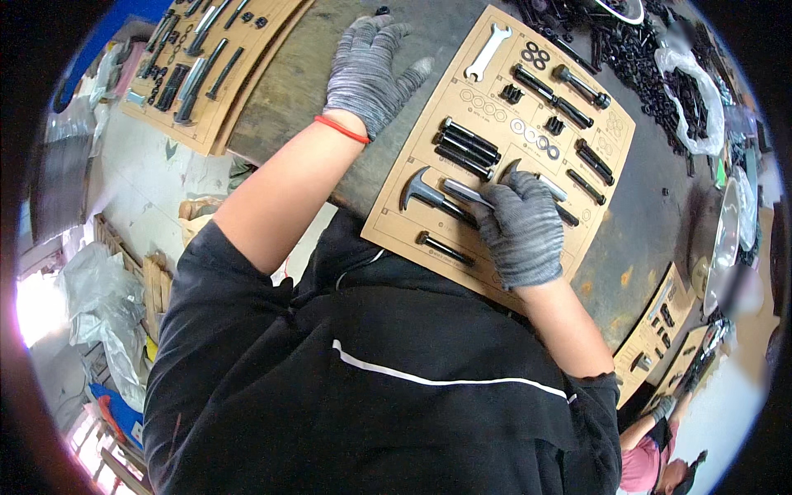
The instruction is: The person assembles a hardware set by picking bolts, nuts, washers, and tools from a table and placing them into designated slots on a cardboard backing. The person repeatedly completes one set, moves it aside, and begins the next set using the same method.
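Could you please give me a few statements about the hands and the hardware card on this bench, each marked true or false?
1. Both hands wear grey knit gloves. True.
2. The left hand holds the silver wrench. False: it lies flat on the dark bench, apart from the wrench, which rests on the cardboard card.
3. The right hand rests on the cardboard card over a silver tool. True.
4. The small hammer lies off the card on the bench. False: it lies on the card, beside the right hand.
5. A red band circles the left wrist. True.
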Demonstrator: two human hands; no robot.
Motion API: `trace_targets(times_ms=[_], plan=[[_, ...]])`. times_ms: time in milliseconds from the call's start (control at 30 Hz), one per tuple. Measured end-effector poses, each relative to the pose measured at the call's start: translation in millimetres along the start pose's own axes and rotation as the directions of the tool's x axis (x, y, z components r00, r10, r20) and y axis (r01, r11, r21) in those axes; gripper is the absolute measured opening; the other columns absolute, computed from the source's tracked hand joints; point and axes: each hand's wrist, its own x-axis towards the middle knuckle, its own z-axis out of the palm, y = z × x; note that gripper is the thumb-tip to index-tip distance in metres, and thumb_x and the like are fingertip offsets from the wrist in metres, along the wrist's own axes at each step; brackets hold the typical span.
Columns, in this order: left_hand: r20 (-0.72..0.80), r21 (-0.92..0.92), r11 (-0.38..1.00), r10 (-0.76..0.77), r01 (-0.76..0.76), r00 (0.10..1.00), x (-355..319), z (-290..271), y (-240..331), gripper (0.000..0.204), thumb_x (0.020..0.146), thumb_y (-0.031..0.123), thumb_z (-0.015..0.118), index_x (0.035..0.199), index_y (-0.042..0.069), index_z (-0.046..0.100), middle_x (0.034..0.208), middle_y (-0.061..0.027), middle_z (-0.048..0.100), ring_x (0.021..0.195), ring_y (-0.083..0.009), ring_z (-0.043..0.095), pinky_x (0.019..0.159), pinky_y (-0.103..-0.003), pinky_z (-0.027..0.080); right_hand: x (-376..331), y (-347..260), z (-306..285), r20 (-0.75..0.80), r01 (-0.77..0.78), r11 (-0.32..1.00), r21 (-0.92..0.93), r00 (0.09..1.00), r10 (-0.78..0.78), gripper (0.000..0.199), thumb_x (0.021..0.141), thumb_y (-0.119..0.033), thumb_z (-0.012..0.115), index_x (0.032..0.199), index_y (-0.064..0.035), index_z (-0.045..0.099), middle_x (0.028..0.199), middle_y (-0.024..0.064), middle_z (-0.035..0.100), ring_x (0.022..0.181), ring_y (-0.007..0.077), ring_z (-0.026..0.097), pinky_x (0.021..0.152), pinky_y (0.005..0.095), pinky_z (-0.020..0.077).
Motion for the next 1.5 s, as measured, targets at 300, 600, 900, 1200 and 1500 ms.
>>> trace_targets(times_ms=[300, 600, 900, 1200, 1500], plan=[[0.084, -0.232, 0.969, -0.066, 0.084, 0.994, 5.2, -0.9, -1.6, 0.037, 0.076, 0.011, 0.068, 0.112, 0.005, 0.057, 0.114, -0.015, 0.056, 0.111, -0.0329, 0.048, 0.099, -0.042, 0.037, 0.4, 5.6, -14.8, 0.014, -0.088, 0.995, 0.035, 0.996, 0.088, 0.029, 0.079, -0.028, 0.067, 0.098, -0.0071, 0.064, 0.084, 0.0142, 0.058, 0.08, 0.0305, 0.058, 0.072, 0.039, 0.0484], [0.143, -0.143, 0.986, -0.064, 0.085, 0.988, 8.0, 2.3, -4.5, 0.037, 0.08, 0.022, 0.066, 0.111, 0.005, 0.056, 0.119, -0.0172, 0.053, 0.116, -0.0359, 0.044, 0.105, -0.044, 0.03, 4.2, 291.7, -116.6, -0.434, -0.806, 0.532, -0.259, 0.589, 0.682, 0.036, 0.082, -0.031, 0.062, 0.112, -0.0111, 0.062, 0.113, 0.0192, 0.059, 0.105, 0.0343, 0.056, 0.09, 0.0413, 0.0454], [0.156, 0.026, 0.997, -0.078, 0.075, 0.985, 14.0, 1.0, -0.6, 0.036, 0.083, 0.025, 0.063, 0.111, 0.003, 0.057, 0.121, -0.0184, 0.054, 0.118, -0.0361, 0.044, 0.103, -0.044, 0.032, -0.8, 462.1, -134.5, -0.316, -0.899, 0.236, -0.368, 0.36, 0.878, 0.046, 0.084, -0.049, 0.055, 0.108, -0.01, 0.06, 0.107, 0.0196, 0.063, 0.101, 0.0371, 0.059, 0.086, 0.0446, 0.0467], [0.041, -0.069, 0.998, -0.01, 0.013, 0.999, 5.3, 8.1, -15.2, 0.034, 0.074, 0.021, 0.071, 0.103, 0.006, 0.06, 0.107, -0.0151, 0.059, 0.106, -0.0339, 0.051, 0.099, -0.043, 0.034, -69.4, 373.9, -146.3, -0.346, -0.87, 0.492, 0.026, 0.454, 0.821, 0.042, 0.08, -0.037, 0.064, 0.108, -0.0053, 0.064, 0.106, 0.0143, 0.065, 0.097, 0.0253, 0.061, 0.085, 0.0362, 0.0457], [0.045, -0.258, 0.958, -0.118, 0.125, 0.992, 4.3, 11.3, -15.0, 0.035, 0.074, 0.018, 0.073, 0.103, 0.003, 0.062, 0.103, -0.0152, 0.059, 0.101, -0.0314, 0.054, 0.09, -0.039, 0.042, -101.8, 80.8, -48.8, 0.056, -0.38, 0.902, 0.207, 0.925, 0.377, 0.017, 0.075, -0.018, 0.071, 0.088, -0.008, 0.066, 0.084, 0.0103, 0.063, 0.079, 0.0275, 0.061, 0.072, 0.0351, 0.0493]])
